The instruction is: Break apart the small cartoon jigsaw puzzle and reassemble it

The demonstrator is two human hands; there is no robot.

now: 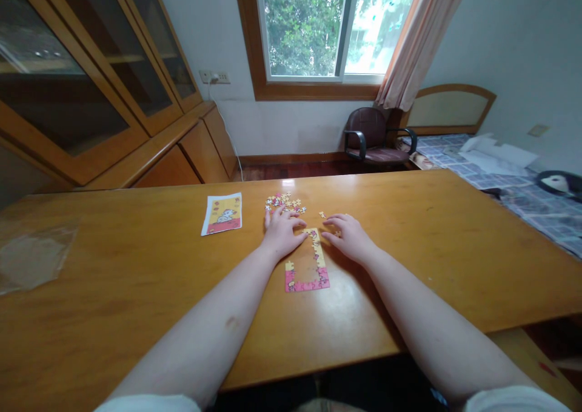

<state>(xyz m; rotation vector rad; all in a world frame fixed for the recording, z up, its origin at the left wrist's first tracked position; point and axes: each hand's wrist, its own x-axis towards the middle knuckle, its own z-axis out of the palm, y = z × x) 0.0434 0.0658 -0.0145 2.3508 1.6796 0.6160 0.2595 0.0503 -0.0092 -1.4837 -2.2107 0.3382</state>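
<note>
A partly joined jigsaw puzzle [307, 285] lies on the wooden table, its pink bottom edge, yellow right side and top corner linked around a bare middle. My left hand [284, 231] is spread palm down at its upper left, fingers reaching to the loose puzzle pieces [291, 202] and thumb by the top corner. On the other side, my right hand [346, 235] rests with fingers apart, just right of the joined strip. Near its fingertips lies a single yellow puzzle piece [322, 214]. Nothing shows in either hand, though the area under the left palm is hidden.
A picture card [222, 214] of a white animal on yellow and pink lies left of the pile. A clear plastic bag [36, 254] is at the table's left. Beyond the table [150, 266] stand a cabinet [168, 151], an armchair [370, 134] and a bed [513, 200].
</note>
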